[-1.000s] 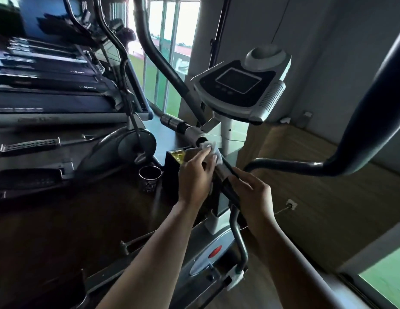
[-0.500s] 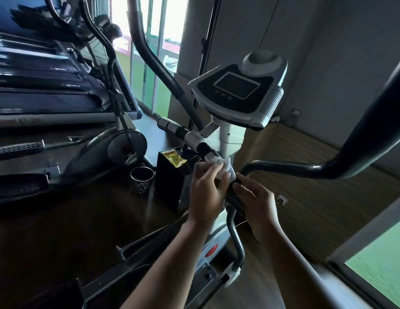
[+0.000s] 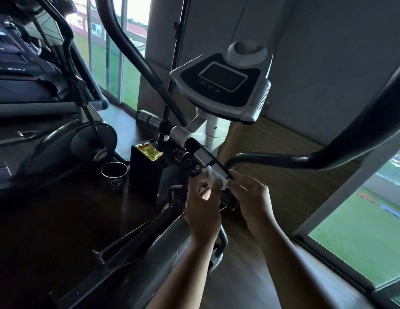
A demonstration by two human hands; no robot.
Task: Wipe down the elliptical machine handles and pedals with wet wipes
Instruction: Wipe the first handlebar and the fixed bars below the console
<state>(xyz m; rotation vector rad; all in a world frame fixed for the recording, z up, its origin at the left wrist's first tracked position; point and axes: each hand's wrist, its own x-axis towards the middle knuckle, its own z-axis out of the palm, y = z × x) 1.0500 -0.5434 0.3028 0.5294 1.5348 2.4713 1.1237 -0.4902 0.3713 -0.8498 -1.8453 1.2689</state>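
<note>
Near: bare forearms cut off by lower edge. Left hand (image 3: 202, 210) curled round crumpled white wet wipe (image 3: 215, 176), pressing it onto smooth black-and-silver tubular handlebar (image 3: 200, 151); bar's lower end hidden behind both hands. Right hand (image 3: 255, 204) fingertips at wipe's edge, grasp unclear. Beyond: grey-and-black plastic console (image 3: 221, 85), ribbed at sides.

The left hand (image 3: 203, 209) and the right hand (image 3: 254, 204) are seen bare; the left forearm (image 3: 183, 277) and the right forearm (image 3: 292, 266) are shown uncovered down to the view's lower edge.
</note>
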